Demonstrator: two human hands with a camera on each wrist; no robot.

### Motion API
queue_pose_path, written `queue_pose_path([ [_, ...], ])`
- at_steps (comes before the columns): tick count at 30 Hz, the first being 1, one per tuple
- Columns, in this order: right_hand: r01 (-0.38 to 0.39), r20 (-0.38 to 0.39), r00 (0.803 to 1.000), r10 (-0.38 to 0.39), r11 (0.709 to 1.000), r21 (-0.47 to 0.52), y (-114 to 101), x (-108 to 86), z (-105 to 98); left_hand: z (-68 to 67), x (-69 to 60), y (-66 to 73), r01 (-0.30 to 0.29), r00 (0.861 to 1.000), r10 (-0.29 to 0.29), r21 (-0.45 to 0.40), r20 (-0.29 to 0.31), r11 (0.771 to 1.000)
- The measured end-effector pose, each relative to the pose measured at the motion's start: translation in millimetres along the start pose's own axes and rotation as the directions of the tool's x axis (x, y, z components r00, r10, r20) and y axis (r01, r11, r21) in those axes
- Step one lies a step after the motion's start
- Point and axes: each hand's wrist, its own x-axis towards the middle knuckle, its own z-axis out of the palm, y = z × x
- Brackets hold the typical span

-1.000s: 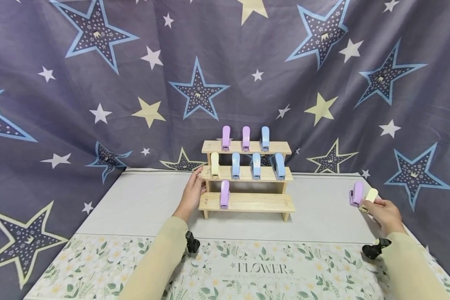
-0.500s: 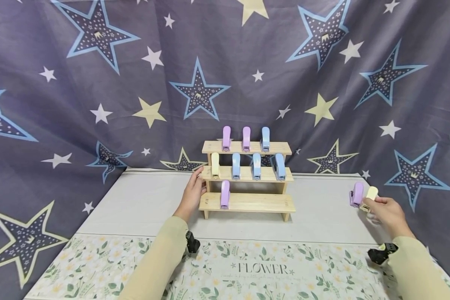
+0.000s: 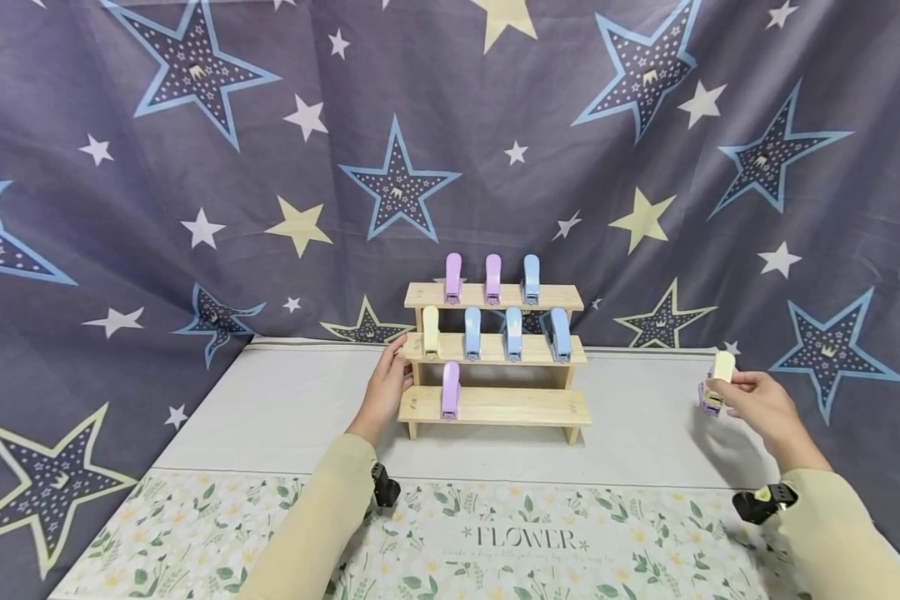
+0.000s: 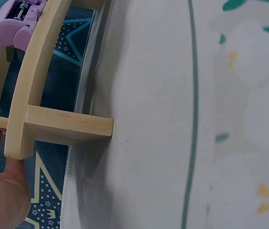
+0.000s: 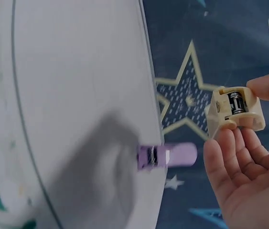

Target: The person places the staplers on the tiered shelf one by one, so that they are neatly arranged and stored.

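My left hand (image 3: 384,387) holds the left end of a three-step wooden rack (image 3: 525,406). Its fingers (image 4: 14,174) reach round the end of a board in the left wrist view. At far right, my right hand (image 3: 771,414) pinches a cream stapler (image 5: 236,110) between thumb and fingers, its spring showing. A purple stapler (image 5: 179,154) stands behind it on the table, mostly covered in the head view and apart from the hand in the right wrist view.
Two purple staplers and a blue stapler (image 3: 531,279) stand on the top step. A cream stapler (image 3: 431,332) and three blue ones line the middle step. One purple stapler (image 3: 450,390) is on the bottom step. Behind hangs a star-patterned curtain (image 3: 270,175).
My right hand has moved left and slightly up with the cream stapler, which now overlaps the purple stapler in the head view. The left hand and rack have stayed put.
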Motion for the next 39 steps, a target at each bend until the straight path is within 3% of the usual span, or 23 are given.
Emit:
queue_pose_path([
  [7,0.079,0.094,0.992,-0.083,0.996,0.047,-25.3,-4.0,20.9,0.2,0.2,-0.1,-0.002,1.0,0.002,0.003,0.004,1.0],
  [19,0.162,0.263,0.947,-0.186,0.981,0.111,-68.3,-20.5,60.9,0.0,0.2,-0.4,0.001,1.0,-0.001,0.001,0.001,1.0],
  [29,0.216,0.326,0.909,-0.26,0.962,0.166,-90.7,-32.8,99.6,1.5,0.2,-0.2,0.002,1.0,-0.002,0.005,-0.001,1.0],
  [39,0.193,0.383,0.887,-0.26,0.96,0.205,-109.1,-39.2,146.2,0.4,1.2,-2.0,0.004,1.0,-0.004,0.004,-0.003,1.0],
])
